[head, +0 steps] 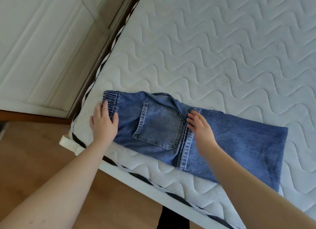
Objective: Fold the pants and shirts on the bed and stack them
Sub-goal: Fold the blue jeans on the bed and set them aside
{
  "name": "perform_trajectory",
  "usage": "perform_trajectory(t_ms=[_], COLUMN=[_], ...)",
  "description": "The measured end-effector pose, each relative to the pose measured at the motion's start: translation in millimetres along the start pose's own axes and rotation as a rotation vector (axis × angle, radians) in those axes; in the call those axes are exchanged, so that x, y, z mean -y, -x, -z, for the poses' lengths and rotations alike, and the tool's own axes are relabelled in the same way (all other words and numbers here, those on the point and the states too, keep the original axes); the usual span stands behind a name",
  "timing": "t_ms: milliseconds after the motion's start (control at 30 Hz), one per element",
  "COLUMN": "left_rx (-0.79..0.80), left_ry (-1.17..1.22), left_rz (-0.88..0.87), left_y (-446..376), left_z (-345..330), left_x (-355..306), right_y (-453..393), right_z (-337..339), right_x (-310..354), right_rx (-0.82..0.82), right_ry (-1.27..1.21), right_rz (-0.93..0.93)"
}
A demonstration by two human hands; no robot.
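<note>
Denim jeans (196, 134), blue and already doubled lengthwise with a back pocket (158, 126) facing up, are lying on the quilted mattress (222, 49) near its corner. Neither hand is gripping anything: the left hand (104, 124) is resting flat, fingers straight, on the elastic waistband (111, 100), and the right hand (201, 128) is lying open with fingers spread on the seat seam, just past the pocket from the left palm. Both seem to be smoothing and pinning the cloth. Judging by this, the pants are mid-fold, with the crosswise fold not yet made. The next move likely calls for taking the hem end, out beyond the right hand, and bringing it over toward the waistband under the left. No shirts are in view.
</note>
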State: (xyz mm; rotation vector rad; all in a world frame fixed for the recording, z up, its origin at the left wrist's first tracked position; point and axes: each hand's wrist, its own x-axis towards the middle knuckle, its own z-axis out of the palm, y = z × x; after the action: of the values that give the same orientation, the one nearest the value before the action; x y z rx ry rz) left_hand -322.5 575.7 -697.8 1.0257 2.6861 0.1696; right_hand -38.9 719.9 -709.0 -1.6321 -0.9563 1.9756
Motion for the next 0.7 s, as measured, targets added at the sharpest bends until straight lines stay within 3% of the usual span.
perform_trajectory(t_ms=[133, 300, 433, 700], left_rx=[0.048, 0.215, 0.414, 0.704], left_ry=[0.150, 0.389, 0.724, 0.840], left_rz=[0.157, 0.346, 0.468, 0.277], left_y=[-15.0, -29.2, -36.1, 5.8], left_z=[5.0, 9.3, 28.4, 111.3], left_x=[26.7, 46.9, 45.8, -33.5], right_y=[-4.2, -8.3, -15.9, -13.1], right_z=[3.1, 9.4, 13.7, 19.5], right_x=[-3.0, -0.5, 0.9, 8.1], right_rx=[0.046, 0.143, 0.176, 0.226], right_ry=[-0.049, -0.102, -0.151, -0.129], right_rz=[-0.030, -0.096, -0.140, -0.150])
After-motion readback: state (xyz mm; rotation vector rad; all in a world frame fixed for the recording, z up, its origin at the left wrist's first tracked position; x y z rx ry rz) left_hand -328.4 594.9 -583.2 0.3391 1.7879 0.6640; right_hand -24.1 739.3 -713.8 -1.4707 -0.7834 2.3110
